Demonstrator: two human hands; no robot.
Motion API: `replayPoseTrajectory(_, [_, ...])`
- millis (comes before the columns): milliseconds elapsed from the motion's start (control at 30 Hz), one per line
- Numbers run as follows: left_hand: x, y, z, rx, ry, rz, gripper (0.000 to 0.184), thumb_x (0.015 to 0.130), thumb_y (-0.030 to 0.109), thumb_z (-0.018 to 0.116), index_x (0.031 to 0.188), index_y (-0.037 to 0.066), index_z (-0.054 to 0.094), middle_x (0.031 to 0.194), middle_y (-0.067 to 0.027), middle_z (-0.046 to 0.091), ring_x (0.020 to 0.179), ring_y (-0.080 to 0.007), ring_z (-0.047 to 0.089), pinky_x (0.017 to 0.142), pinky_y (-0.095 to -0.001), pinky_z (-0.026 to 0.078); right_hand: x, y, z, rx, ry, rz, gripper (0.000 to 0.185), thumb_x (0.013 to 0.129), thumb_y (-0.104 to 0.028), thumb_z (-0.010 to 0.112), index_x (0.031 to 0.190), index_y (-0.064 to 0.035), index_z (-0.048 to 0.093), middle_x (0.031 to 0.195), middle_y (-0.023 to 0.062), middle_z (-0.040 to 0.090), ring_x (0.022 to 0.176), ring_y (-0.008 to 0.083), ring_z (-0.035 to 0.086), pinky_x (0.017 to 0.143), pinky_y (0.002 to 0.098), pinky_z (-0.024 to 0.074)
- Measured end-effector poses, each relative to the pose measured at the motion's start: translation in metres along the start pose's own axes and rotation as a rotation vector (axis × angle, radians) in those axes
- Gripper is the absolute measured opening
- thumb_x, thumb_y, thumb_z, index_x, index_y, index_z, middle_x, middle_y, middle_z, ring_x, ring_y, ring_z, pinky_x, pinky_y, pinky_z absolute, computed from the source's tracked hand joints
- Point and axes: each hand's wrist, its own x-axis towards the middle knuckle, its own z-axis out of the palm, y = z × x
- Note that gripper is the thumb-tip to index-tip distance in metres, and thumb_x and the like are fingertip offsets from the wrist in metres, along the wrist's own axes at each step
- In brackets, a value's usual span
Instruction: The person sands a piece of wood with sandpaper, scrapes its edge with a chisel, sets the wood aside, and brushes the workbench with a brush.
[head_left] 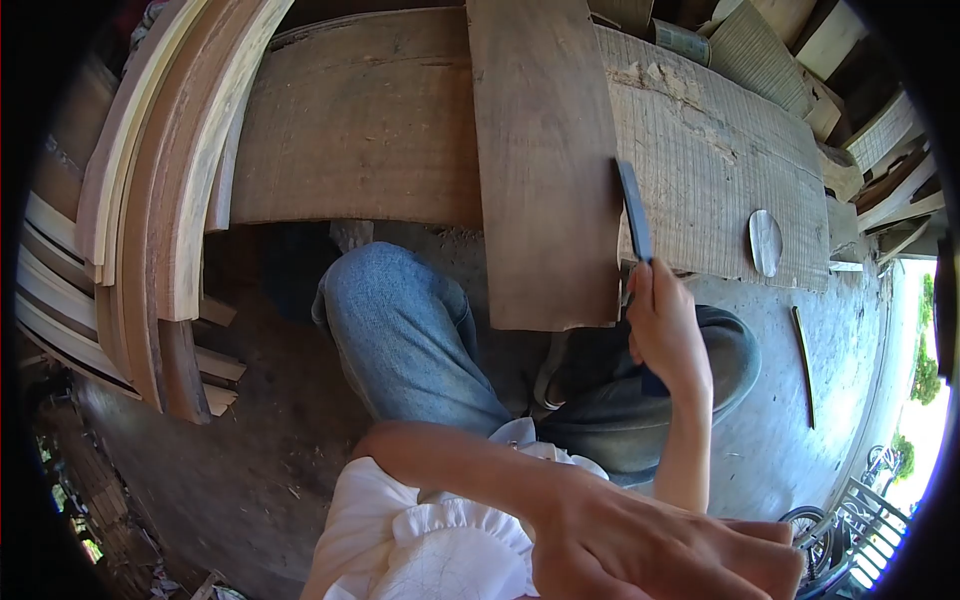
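My right hand (665, 325) is closed around the lower end of a flat, dark metal tool (634, 210). The tool points up beside the right edge of a smooth brown plank (545, 170). That plank lies lengthwise across wider boards, its near end over my knees. Close to the camera, my left hand (670, 545) reaches across my body to the lower right, back of the hand up. Its fingers bend away and their tips are hidden, so what it holds, if anything, does not show.
Curved wood strips (185, 170) are stacked at the left. A rough pale board (710, 150) carries an oval piece (766, 243). A thin dark strip (804, 365) lies on the concrete floor (770, 430). Wood scraps fill the upper right; a bicycle stands lower right.
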Motion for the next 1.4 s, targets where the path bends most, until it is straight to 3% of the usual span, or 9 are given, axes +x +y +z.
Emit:
replayPoseTrajectory(367, [0.03,0.038,-0.01,0.076,-0.131,-0.284,0.041,0.093,0.038,0.035,0.115,0.015,0.061,0.096,-0.009,0.057,0.084,-0.0193,0.049,0.079,-0.0336,0.035,0.005,0.005,-0.004,0.037,-0.013,-0.02,0.027,0.098,-0.021,0.035,0.081,-0.001,0.043,0.053,0.0044,0.042,0.032,0.0127,0.041,0.031,0.0281,0.0324])
replayPoseTrajectory(433, [0.052,0.066,-0.007,0.106,-0.085,-1.175,0.043,0.092,0.04,0.036,0.116,0.015,0.06,0.097,-0.009,0.056,0.085,-0.0201,0.05,0.08,-0.0334,0.035,0.01,-0.002,-0.003,0.004,-0.003,-0.001,0.027,0.098,-0.021,0.036,0.081,-0.0012,0.043,0.054,0.0056,0.045,0.033,0.014,0.043,0.032,0.0291,0.0336])
replayPoseTrajectory(467, [0.025,0.045,-0.036,0.317,-0.314,-0.441,0.047,0.092,0.045,0.034,0.116,0.015,0.06,0.098,-0.0087,0.056,0.085,-0.0219,0.05,0.084,-0.0352,0.032,0.009,-0.001,-0.002,-0.014,0.006,-0.024,0.026,0.097,-0.019,0.038,0.08,-0.0001,0.043,0.055,0.0118,0.05,0.036,0.0219,0.049,0.035,0.0337,0.0381])
replayPoseTrajectory(533, [0.033,0.072,-0.055,0.755,-0.287,-0.474,0.023,0.089,0.031,0.049,0.096,0.013,0.062,0.093,-0.0062,0.052,0.097,-0.0233,0.049,0.089,-0.0388,0.035,-0.004,0.016,0.003,-0.118,0.075,-0.159,0.023,0.096,-0.016,0.04,0.079,0.0004,0.043,0.057,0.0202,0.054,0.045,0.0334,0.056,0.043,0.0401,0.0441])
replayPoseTrajectory(700, [0.076,0.173,-0.146,2.39,0.14,-0.417,0.043,0.088,0.034,0.053,0.123,0.009,0.049,0.118,-0.0154,0.055,0.113,-0.0264,0.051,0.099,-0.0414,0.034,-0.033,0.017,0.0,-0.056,-0.028,0.1,0.022,0.096,-0.015,0.042,0.08,0.0008,0.042,0.059,0.023,0.053,0.057,0.0408,0.056,0.051,0.0451,0.041])
replayPoseTrajectory(767, [0.066,0.184,-0.177,2.513,0.316,-0.504,0.048,0.088,0.037,0.053,0.126,0.009,0.047,0.122,-0.0185,0.053,0.118,-0.0302,0.048,0.103,-0.0455,0.028,-0.023,0.027,0.002,-0.093,0.027,-0.111,0.025,0.098,-0.019,0.036,0.081,-0.0021,0.042,0.049,0.0039,0.041,0.033,0.0136,0.043,0.033,0.0287,0.0342])
replayPoseTrajectory(800, [0.061,0.185,-0.188,2.715,0.189,-0.398,0.05,0.088,0.039,0.052,0.127,0.01,0.046,0.126,-0.021,0.049,0.122,-0.0339,0.043,0.105,-0.0497,0.024,-0.018,0.004,-0.003,-0.058,-0.027,0.028,0.024,0.096,-0.016,0.041,0.079,0.0019,0.041,0.056,0.0217,0.053,0.048,0.0385,0.054,0.046,0.0424,0.0405])
replayPoseTrajectory(833, [0.056,0.186,-0.198,2.909,0.047,-0.274,0.051,0.088,0.042,0.051,0.129,0.011,0.045,0.129,-0.0235,0.045,0.125,-0.0377,0.038,0.106,-0.0538,0.019,-0.009,-0.001,-0.002,-0.049,-0.021,0.041,0.025,0.096,-0.016,0.041,0.079,0.0019,0.04,0.056,0.0216,0.052,0.047,0.0382,0.053,0.045,0.042,0.0406])
replayPoseTrajectory(1400, [0.049,0.177,-0.202,3.161,-0.073,-0.419,0.053,0.09,0.044,0.042,0.135,0.018,0.041,0.143,-0.0211,0.028,0.135,-0.0354,0.022,0.108,-0.0568,0.009,-0.023,0.011,0.005,-0.09,0.025,-0.064,0.02,0.094,-0.012,0.042,0.08,0.0026,0.04,0.059,0.0278,0.052,0.063,0.0477,0.053,0.051,0.0494,0.0402])
